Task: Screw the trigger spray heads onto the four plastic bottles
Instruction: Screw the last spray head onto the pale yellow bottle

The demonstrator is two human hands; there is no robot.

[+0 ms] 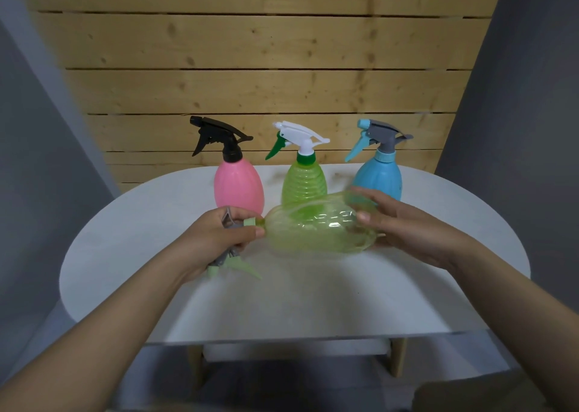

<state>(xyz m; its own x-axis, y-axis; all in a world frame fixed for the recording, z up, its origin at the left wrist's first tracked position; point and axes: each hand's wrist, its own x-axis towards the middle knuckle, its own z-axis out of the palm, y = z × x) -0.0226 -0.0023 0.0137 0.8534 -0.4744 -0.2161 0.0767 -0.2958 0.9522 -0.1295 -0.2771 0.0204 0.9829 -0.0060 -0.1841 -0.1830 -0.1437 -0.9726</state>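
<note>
While the last head goes on, cross-threading is the risk.
Left hand [219, 236] grips the pale green spray head [233, 259] at the neck of the clear green bottle [316, 228], held sideways above the table [313, 302] by the right hand [404, 226]; tilt could jam threads.

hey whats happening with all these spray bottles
A person is fitting a spray head onto the last of four bottles. The left hand grips the grey and pale green trigger head at the neck of a clear green bottle, held sideways above the white table by the right hand. The pink bottle, ribbed green bottle and blue bottle stand behind with heads already on.
</note>
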